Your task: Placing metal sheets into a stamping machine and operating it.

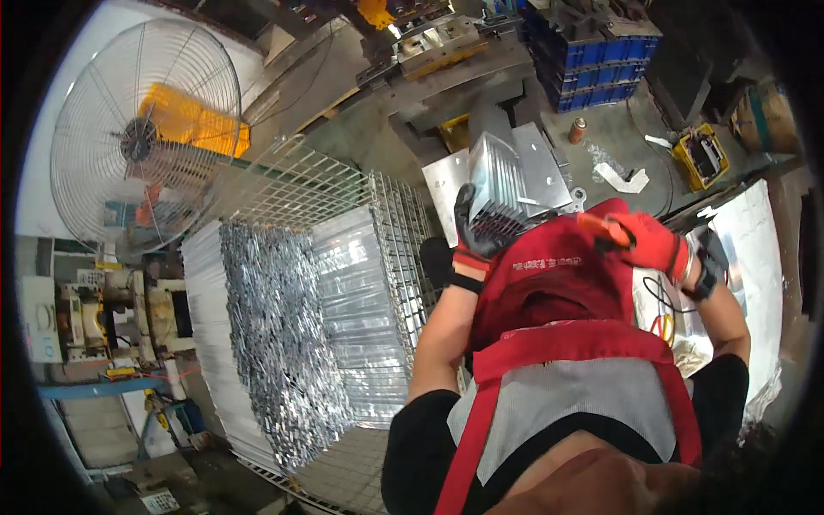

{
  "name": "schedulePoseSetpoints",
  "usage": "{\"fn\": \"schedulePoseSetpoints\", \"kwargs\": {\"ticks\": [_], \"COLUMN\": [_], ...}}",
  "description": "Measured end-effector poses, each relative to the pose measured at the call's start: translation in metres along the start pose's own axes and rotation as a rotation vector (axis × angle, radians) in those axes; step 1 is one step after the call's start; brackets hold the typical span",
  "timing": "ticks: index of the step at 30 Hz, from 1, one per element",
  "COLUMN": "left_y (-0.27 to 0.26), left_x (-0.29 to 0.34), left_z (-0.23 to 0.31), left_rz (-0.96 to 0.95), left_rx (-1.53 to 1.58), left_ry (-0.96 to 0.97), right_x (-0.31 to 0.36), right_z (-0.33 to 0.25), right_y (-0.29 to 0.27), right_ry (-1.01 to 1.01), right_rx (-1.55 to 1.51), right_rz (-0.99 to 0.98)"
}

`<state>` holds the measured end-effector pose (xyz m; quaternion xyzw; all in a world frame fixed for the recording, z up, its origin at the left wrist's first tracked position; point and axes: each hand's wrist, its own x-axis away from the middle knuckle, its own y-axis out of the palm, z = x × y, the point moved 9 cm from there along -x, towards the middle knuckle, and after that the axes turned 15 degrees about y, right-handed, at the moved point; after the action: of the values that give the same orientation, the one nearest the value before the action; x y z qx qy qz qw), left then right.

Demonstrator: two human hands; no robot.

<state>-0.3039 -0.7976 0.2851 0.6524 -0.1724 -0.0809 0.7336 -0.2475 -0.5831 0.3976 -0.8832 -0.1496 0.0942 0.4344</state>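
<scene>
Two gloved hands are at work: the left hand [472,230] lies against the near left side of a stack of metal plates [500,182], fingers partly curled, how firm its hold I cannot tell; right of the stack, the right hand [654,243] is nearly closed and seems to grip an orange item [603,229] (too blurred to name). Best to square the plates with the left hand, fingertips clear of thin edges and of the orange item. Well left of the left hand stands a fan [140,139]; nearer, a wire cage [375,182] full of metal strips [275,335] crowds that elbow. Beyond the right hand, the tabletop [607,123] carries blue crates [601,79], a small can [578,130] and a yellow basket [689,165], limiting set-down space.
</scene>
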Motion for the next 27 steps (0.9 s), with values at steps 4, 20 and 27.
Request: {"fn": "schedulePoseSetpoints", "kwargs": {"ticks": [4, 20, 27], "left_y": [-0.014, -0.003, -0.033], "left_x": [0.021, 0.010, 0.026], "left_z": [0.021, 0.065, 0.054], "left_rz": [-0.206, 0.190, 0.324], "left_rx": [0.176, -2.713, -2.609], "left_ry": [0.056, 0.120, 0.196], "right_x": [-0.067, -0.114, -0.119], "right_z": [0.036, -0.004, 0.036], "right_y": [0.007, 0.039, 0.084], "right_ry": [0.349, 0.075, 0.105], "right_rx": [-0.198, 0.329, 0.414], "right_rz": [-0.087, -0.137, -0.223]}}
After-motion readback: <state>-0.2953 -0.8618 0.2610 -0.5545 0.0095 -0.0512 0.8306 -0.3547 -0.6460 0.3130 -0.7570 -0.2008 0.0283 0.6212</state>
